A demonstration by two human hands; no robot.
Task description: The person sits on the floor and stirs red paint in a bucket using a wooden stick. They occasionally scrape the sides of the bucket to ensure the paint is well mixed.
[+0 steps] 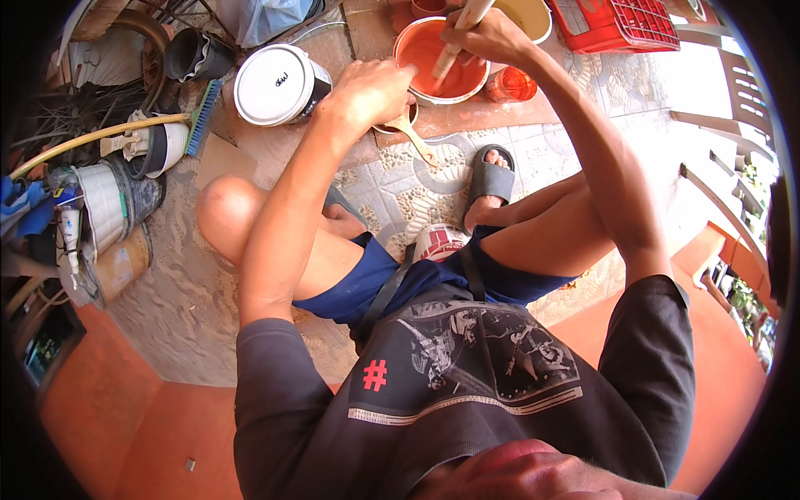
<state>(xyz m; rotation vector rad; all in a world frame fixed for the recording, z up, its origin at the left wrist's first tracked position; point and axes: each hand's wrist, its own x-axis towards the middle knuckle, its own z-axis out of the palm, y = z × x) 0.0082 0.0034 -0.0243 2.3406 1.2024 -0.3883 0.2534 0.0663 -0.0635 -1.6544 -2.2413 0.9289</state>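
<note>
I see my right hand (487, 37) clenched round a wooden stirring stick (457, 42) dipped in the orange paint bucket (440, 60) while my left hand (371, 90) curls on the bucket's near rim; vigorous stirring could, I judge, slop paint onto the tiled floor (400, 187) beside the bucket.

Right hand (487, 37) grips a wooden stick (457, 42) in the orange paint bucket (421, 50); left hand (371, 87) holds its rim

Stick's (460, 37) upper end beyond frame.
</note>
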